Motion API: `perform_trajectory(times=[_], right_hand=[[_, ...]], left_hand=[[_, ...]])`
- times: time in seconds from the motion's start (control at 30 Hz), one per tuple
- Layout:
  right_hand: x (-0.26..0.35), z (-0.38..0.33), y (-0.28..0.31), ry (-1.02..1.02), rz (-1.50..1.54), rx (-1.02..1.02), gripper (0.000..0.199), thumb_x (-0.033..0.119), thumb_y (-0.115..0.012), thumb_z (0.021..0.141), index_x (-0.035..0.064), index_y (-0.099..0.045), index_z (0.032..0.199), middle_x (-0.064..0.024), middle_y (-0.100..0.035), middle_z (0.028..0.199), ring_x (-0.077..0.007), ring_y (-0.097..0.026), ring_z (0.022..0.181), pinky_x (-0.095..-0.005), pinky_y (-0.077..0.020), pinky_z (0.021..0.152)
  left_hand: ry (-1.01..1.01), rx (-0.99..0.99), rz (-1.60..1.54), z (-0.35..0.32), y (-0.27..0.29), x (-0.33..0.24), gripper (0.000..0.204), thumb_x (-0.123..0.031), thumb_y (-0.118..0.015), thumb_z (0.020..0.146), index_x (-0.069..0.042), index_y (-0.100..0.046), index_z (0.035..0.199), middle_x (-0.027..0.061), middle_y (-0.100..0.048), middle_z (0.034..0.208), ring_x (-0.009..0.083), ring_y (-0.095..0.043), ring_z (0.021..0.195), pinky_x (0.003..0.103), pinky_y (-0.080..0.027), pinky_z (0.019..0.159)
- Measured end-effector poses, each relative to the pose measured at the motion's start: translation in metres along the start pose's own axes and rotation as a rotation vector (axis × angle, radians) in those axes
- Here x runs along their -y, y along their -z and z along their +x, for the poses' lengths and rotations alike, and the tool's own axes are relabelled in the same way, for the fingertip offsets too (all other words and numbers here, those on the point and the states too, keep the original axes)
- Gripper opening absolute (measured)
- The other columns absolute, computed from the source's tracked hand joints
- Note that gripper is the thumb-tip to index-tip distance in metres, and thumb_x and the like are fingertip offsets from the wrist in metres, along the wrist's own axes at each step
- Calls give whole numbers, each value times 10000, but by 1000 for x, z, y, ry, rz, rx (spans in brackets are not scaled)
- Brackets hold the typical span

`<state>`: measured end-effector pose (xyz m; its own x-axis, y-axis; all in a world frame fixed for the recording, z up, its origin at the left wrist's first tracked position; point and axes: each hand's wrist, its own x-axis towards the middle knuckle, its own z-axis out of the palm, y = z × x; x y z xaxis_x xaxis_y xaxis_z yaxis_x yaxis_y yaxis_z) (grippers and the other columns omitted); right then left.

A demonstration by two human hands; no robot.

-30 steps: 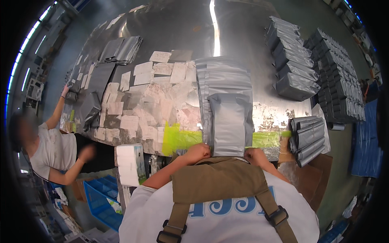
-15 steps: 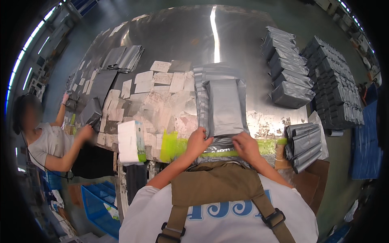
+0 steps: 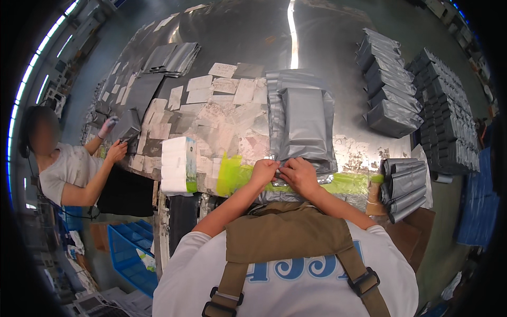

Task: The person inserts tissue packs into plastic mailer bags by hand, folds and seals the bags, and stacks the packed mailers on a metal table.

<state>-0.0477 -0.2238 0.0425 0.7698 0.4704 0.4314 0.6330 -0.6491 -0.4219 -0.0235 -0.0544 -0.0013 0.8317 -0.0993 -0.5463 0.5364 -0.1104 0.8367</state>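
Observation:
A grey plastic mailing bag (image 3: 304, 119), filled out by a box-shaped item, lies in front of me on several flat grey bags (image 3: 274, 111). At its near end my left hand (image 3: 265, 173) and my right hand (image 3: 300, 175) come close together. Both have their fingers closed on the bag's near edge, thumbs and fingertips pinching the thin plastic. Just what lies between the fingertips is partly hidden.
White tissue pack (image 3: 175, 166) stands left of my left forearm. To the right are rolled grey bags (image 3: 404, 185) and rows of filled grey parcels (image 3: 393, 113). At the left, a co-worker (image 3: 74, 177) handles a grey parcel (image 3: 125, 127). A blue crate (image 3: 129, 253) sits below.
My hands, formerly apart at the bag's near corners, have drawn together at the middle of its near edge. The co-worker's hands have moved to the grey parcel. The whole view has shifted slightly.

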Motion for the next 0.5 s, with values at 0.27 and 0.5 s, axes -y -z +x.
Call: perform_trajectory(times=[0.27, 0.5], right_hand=[[9, -11, 10, 154, -40, -70, 153, 90, -687, 698, 78, -581, 809, -47, -549, 862, -248, -553, 824, -354, -469, 683], [2, -183, 95, -899, 622, -337, 51, 28, -619, 889, 28, -579, 858, -24, -602, 796, -89, -547, 686, -233, -448, 614]], left_hand=[[58, -14, -94, -2, -2, -6, 225, -179, -610, 917, -13, -632, 767, 29, -594, 663, 107, -539, 508, 254, -530, 488], [-9, -24, -16, -5, 15, -1, 209, -198, -625, 912, -5, -653, 838, -3, -599, 676, 76, -537, 546, 248, -521, 498]])
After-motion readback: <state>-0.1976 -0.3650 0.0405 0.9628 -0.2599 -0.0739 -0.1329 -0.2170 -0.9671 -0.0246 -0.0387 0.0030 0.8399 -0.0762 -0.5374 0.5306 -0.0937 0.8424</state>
